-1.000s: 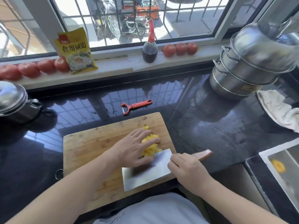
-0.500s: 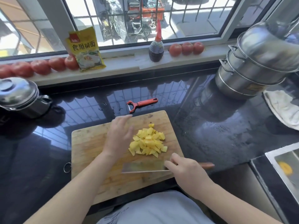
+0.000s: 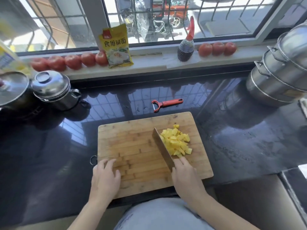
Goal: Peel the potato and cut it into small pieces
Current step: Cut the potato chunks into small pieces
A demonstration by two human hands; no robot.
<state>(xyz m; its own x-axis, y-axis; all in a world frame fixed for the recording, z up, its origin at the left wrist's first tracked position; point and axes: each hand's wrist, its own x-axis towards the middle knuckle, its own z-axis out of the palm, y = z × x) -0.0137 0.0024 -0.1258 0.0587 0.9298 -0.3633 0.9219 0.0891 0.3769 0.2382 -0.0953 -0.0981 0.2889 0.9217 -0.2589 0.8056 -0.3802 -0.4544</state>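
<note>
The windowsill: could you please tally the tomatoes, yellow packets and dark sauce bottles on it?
tomatoes: 8
yellow packet: 1
dark sauce bottle: 1
Total: 10

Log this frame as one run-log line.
stage: dicing done | right hand: grips cleaver against potato pieces | left hand: rests on cutting board | peeler: on counter

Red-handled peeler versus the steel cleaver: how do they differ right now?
The red-handled peeler lies untouched on the dark countertop beyond the wooden cutting board; the steel cleaver is gripped by the right hand. The peeler lies flat; the cleaver stands on edge against the yellow potato pieces. The peeler is smaller.
</note>
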